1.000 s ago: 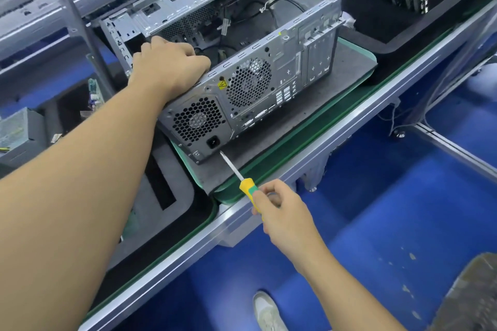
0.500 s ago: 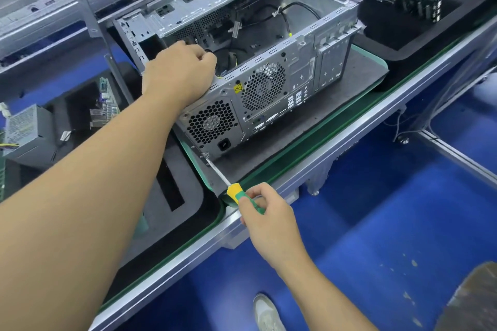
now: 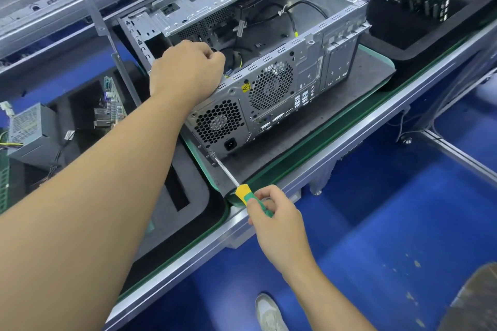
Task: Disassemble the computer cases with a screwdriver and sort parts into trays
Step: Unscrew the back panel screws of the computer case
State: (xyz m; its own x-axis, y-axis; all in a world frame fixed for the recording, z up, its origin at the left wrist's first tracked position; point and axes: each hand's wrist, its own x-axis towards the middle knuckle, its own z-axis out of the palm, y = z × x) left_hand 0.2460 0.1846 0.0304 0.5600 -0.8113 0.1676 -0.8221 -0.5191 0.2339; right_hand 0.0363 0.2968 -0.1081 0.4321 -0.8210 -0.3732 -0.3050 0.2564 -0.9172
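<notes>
head | left hand (image 3: 185,72) grips computer case (image 3: 309,72) rim | right hand (image 3: 277,220) grips screwdriver (image 3: 243,192), tip at its near-left corner | risk: slanted tip could slip out

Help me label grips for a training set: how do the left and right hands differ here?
The left hand curls over the top rear rim of the computer case, while the right hand grips the handle of a screwdriver. The left hand sits high on the case; the right hand is low, at the edge of the table, aiming the tip at the case's lower corner. Both are bare, with curled fingers.
</notes>
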